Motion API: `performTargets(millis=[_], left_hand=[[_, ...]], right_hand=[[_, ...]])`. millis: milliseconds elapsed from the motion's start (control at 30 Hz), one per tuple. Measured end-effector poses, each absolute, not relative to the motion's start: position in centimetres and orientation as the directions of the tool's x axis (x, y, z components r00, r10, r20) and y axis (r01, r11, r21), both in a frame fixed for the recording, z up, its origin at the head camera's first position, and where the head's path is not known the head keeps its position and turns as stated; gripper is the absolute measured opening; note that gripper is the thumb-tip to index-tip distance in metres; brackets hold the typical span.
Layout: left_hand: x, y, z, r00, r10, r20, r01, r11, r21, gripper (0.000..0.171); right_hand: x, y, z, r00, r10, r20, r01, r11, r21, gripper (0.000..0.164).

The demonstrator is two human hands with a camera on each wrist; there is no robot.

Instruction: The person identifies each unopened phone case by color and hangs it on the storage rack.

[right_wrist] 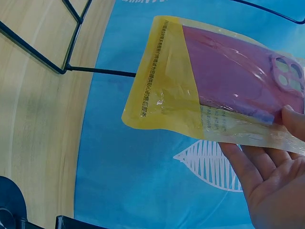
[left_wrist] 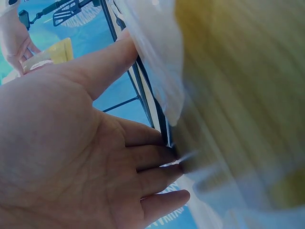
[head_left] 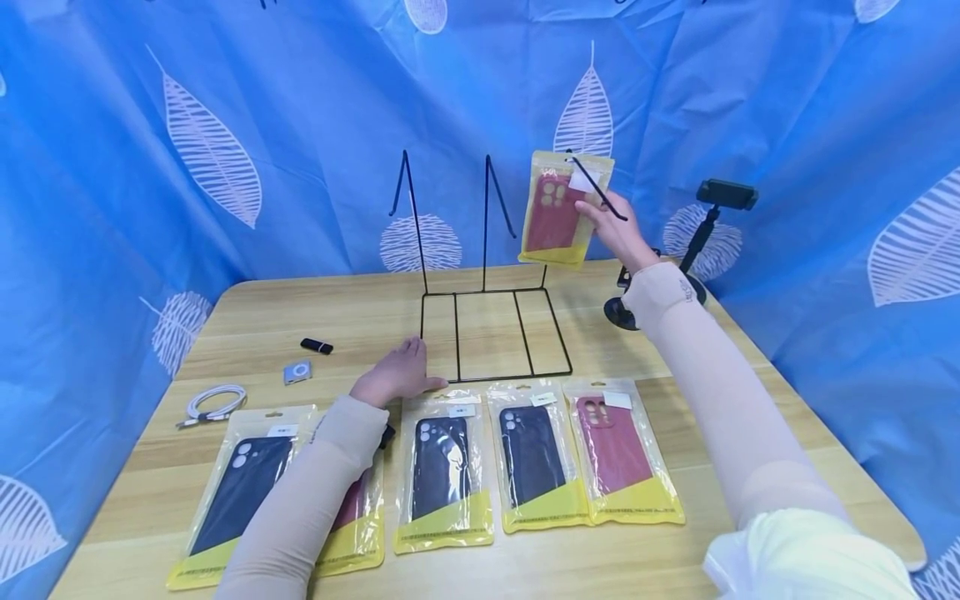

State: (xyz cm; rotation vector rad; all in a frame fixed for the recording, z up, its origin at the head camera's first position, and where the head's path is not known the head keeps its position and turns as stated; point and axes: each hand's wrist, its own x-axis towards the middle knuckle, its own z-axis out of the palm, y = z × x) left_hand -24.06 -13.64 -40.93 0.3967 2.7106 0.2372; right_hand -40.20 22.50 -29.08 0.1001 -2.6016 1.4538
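Visibly, the pink-case packet (right_wrist: 209, 78) lies between right thumb (right_wrist: 294, 123) and fingers (right_wrist: 245, 167).

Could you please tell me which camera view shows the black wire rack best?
The head view: it takes in the black wire rack's base and three hooks. The left wrist view shows only some rods by the left hand; the right wrist view, a base corner and rods, one passing behind the packet.
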Motion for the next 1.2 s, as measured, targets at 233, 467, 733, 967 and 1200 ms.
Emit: performTargets(millis=[233,467,733,967,1200], left_hand=[[-24.2,-13.8,-41.1,-0.886,0.312,-0.343,0.248,0.944,0.216,0.093],[-24.6,-14.0,-41.3,-0.883,0.315,-0.348,0.254,0.944,0.21,0.093],[-24.4,-13.8,-40.9,-0.878,0.324,-0.353,0.262,0.941,0.214,0.092],[-24.3,-13.6,-40.7,-0.878,0.327,-0.35,0.264,0.94,0.216,0.09],[-24.2,-13.7,-40.6,-0.877,0.322,-0.357,0.251,0.94,0.233,0.089]], right_hand=[[-40.4,22.7,-29.5,-0.984,0.023,0.174,-0.135,0.534,-0.835,0.037],[-38.5,24.1,-30.2,-0.98,0.049,0.195,-0.139,0.534,-0.834,0.049],[-31.4,25.7,-32.6,-0.988,0.034,0.153,-0.075,0.752,-0.655,0.069],[-26.8,27.6,-37.6,-0.917,-0.33,-0.222,-0.231,0.896,-0.38,0.04],[-25.2,28.6,-39.5,-0.902,-0.293,-0.316,-0.205,0.936,-0.285,0.028]])
